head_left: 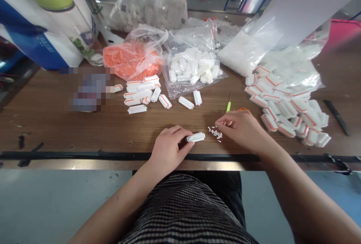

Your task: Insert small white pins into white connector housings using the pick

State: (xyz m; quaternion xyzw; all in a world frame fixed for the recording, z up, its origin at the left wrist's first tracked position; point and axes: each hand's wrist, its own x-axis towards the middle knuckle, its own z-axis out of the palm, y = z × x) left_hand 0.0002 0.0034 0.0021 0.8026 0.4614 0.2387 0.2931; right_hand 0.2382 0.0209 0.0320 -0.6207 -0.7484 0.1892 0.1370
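Dressed in a dark checked top (183, 214), with bare forearms reaching across the black edging strip (109, 156) of a brown table (56, 127). Gripping 1 white housing (197, 137) between thumb and fingers of the left hand (168, 147), near the front edge, with small dark marks along its visible face. Drawing thumb and fingertips of the right hand (242, 128) together beside a scatter of small white pieces (216, 133); unable to tell whether pinching 1 of them. Lying behind the right hand: a green-handled tool (228, 106) and a partly hidden orange object (242, 109). Set farther back: 2 loose white blocks (186, 102), a group of orange-striped blocks (141, 92), a bag of orange parts (131, 62) and a clear bag of white parts (194, 65). Piled at right: a heap of striped blocks (290, 110), near a black implement (337, 118).
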